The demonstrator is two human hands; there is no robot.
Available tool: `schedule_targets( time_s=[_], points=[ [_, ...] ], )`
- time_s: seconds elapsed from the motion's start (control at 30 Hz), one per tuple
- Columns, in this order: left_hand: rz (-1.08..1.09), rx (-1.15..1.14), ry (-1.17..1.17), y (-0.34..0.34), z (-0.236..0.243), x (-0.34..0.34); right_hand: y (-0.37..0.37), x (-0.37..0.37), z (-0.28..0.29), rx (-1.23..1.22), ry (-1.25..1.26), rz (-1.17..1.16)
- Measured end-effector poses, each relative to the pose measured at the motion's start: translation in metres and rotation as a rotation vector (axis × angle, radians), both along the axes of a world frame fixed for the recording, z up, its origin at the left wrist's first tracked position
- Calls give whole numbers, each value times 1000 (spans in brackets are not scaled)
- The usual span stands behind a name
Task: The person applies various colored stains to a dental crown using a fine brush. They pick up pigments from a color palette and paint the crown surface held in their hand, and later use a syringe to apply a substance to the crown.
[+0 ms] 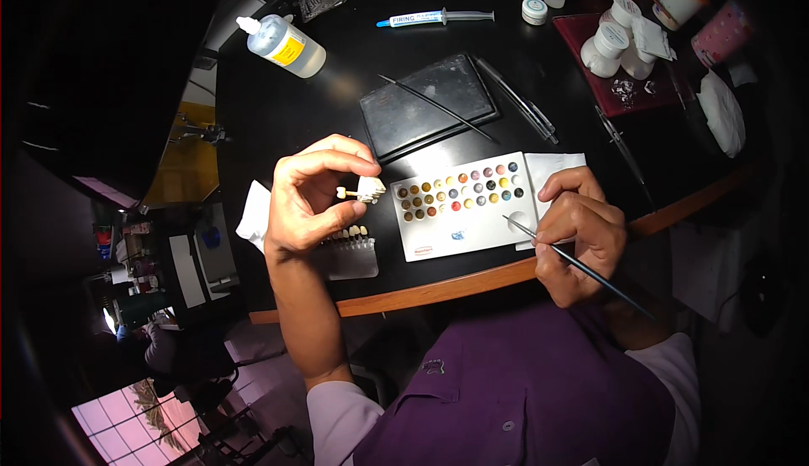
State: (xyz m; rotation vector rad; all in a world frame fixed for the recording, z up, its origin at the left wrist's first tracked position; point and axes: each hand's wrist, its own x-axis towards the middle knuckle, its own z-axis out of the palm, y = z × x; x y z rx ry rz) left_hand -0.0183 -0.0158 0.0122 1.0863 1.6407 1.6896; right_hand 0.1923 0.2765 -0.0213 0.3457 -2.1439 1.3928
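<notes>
Between the thumb and fingers of my left hand (316, 188) is a small whitish dental model (371, 189), with a tooth-like tip on a short stem sticking out to its left. My right hand (581, 234) grips a thin dark paintbrush (581, 269). The brush's tip hovers over or touches the white paint palette (404, 244) near a round shallow well at its right side; I cannot tell which. Rows of small coloured wells fill the palette's upper part, and a blue smear lies lower down. A tooth shade guide (356, 255) lies just under my left hand, partly hidden by it.
Behind the palette sits a closed black case (421, 108) with a dark thin tool (438, 108) across it. Tweezers (518, 99), a syringe (434, 18) and a plastic bottle (286, 46) lie farther back. Jars (602, 49) stand on a dark red tray (624, 102). A wooden edge (438, 289) borders the table.
</notes>
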Motion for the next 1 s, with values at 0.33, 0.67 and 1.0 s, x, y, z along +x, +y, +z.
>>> schedule_targets(
  time_s=[0.33,0.67,1.0],
  points=[
    [-106,83,-21,9,1,7,-69,-54,35,-191,320,154],
    [-185,141,-144,13,5,10,-80,-60,28,-227,326,159],
    [-177,150,-126,14,3,10,-81,-62,27,-163,322,131]
  ],
)
